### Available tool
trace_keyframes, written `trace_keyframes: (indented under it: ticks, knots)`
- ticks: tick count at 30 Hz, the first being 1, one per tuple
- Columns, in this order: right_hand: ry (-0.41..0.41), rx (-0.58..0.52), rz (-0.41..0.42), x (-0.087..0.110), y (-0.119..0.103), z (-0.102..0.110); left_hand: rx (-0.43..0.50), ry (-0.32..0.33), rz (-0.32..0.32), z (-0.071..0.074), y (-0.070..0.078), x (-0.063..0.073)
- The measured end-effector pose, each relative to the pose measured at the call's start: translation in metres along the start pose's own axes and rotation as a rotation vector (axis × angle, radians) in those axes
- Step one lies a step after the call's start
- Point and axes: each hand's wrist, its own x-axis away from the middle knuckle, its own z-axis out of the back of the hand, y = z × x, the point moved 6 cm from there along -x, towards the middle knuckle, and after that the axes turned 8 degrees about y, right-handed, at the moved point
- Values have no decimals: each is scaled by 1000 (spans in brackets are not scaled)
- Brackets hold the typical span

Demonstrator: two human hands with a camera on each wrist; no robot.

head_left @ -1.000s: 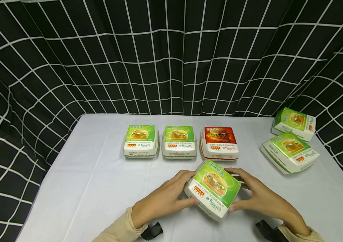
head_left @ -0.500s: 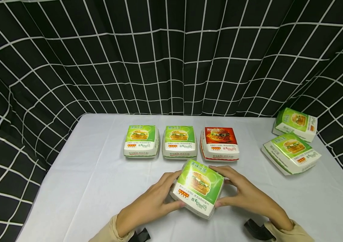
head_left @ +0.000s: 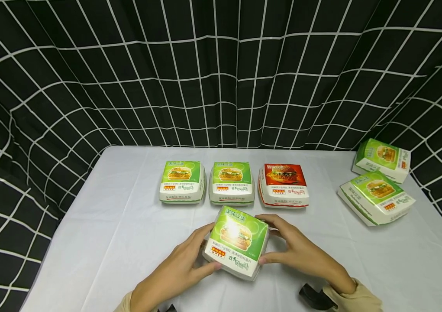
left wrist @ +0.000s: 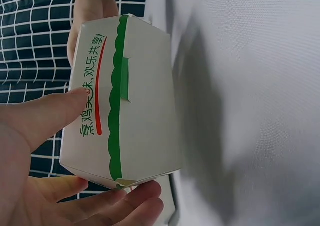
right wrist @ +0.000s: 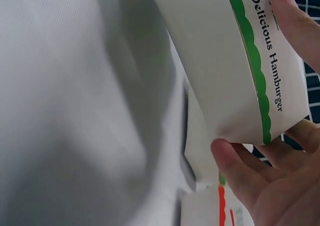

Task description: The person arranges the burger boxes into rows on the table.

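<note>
Between both hands is a green-and-white hamburger box point(head_left: 236, 242), turned at an angle and raised off the tablecloth, its shadow showing in the wrist views. My left hand point(head_left: 178, 264) grips its left side, thumb on the front wall and fingers round the far side. From the right, my right hand point(head_left: 298, 251) holds it with the thumb near the front corner and fingers behind. In the left wrist view the box point(left wrist: 145, 100) shows a scalloped green edge and a tab. The right wrist view shows "Delicious Hamburger" on the box point(right wrist: 215, 60).
Behind stands a row: a green box point(head_left: 182, 182), another green box point(head_left: 231, 183) and a red box point(head_left: 284, 185). At the right, a green box point(head_left: 376, 197) sits tilted before another tilted green box point(head_left: 382, 159). A black gridded curtain point(head_left: 221, 86) borders the white table point(head_left: 100, 242).
Both hands have carried the held hamburger box leftward, from in front of the red box to in front of the middle green one. The other boxes stay where they were.
</note>
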Motion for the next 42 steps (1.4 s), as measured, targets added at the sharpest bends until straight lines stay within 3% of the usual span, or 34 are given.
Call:
trace_keyframes:
  ticks: [10,19,24,28,33,42]
  knots:
    - [41,87,62,-10,-9,-20,-35,72,67,16,-12,15]
    - [61,29,69,-22,-16,-41,-69,117,188,29,-26,26]
    - [37,-35,65,-30,-20,-56,-70,134,247,40,-36,32]
    - [11,-76,68,-35,-23,-68,-68,138,251,47,-42,36]
    - [-15,-64,46,-41,-25,-80,-49,146,251,54,-49,40]
    - [-72,-53,40,-49,-29,-101,2,146,310,65,-61,43]
